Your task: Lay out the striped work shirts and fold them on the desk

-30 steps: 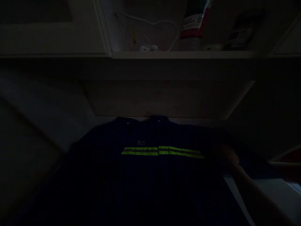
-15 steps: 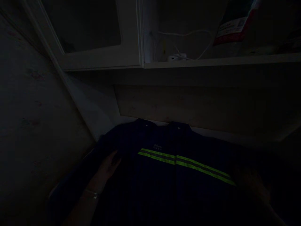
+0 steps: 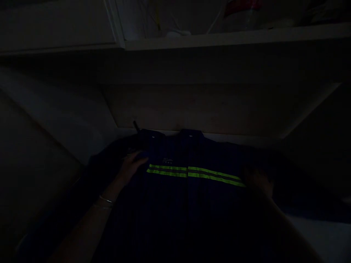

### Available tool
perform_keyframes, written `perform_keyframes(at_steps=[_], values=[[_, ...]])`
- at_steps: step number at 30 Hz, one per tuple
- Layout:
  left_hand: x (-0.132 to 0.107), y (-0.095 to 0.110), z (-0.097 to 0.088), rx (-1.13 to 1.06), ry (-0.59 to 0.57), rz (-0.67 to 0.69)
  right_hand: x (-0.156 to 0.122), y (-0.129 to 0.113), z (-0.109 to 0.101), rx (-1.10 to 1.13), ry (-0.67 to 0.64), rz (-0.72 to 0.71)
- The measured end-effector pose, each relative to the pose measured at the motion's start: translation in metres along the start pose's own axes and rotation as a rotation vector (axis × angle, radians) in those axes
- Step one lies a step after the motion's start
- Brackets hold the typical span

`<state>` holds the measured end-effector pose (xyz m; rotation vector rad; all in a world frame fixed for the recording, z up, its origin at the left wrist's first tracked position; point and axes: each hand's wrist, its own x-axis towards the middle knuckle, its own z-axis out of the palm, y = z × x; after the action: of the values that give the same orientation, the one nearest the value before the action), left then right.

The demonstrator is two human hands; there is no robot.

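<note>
The scene is very dark. A dark blue work jacket (image 3: 170, 197) lies spread flat, its collar at the back, with a yellow-green reflective stripe (image 3: 167, 170) across the chest. Small pale lettering shows above the stripe. My left hand (image 3: 132, 167) rests over the jacket's left chest, thumb and fingers apart, just beside the stripe's left end. My right hand (image 3: 259, 180) is dim, lying over the cloth at the stripe's right end, its fingers seemingly outstretched. Neither hand visibly holds anything.
A pale shelf (image 3: 219, 38) overhangs the jacket, with a white cable and a red-edged packet on it. Beside the collar, a thin dark stick-like thing (image 3: 136, 126) pokes up. Side walls close in on the left and right. A whitish surface (image 3: 320, 233) shows at lower right.
The view has shifted, so shelf and jacket appear further left and higher. My left hand has come nearer the stripe. The dark stick-like thing by the collar now shows.
</note>
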<state>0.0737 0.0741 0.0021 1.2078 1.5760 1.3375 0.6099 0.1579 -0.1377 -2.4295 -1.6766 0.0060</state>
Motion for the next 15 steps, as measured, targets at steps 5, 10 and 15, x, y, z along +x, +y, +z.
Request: perform_keyframes(at_steps=[5,10,15], values=[[0.001,-0.014,0.061,0.401,-0.429,0.097,0.0,-0.004,-0.003,0.028,0.0,0.043],[0.011,-0.076,0.091,1.051,-0.237,0.426,-0.001,-0.007,-0.002,0.049,0.006,0.055],[0.009,-0.11,0.082,1.235,-0.238,0.488,0.011,0.007,-0.021,0.301,-0.041,0.195]])
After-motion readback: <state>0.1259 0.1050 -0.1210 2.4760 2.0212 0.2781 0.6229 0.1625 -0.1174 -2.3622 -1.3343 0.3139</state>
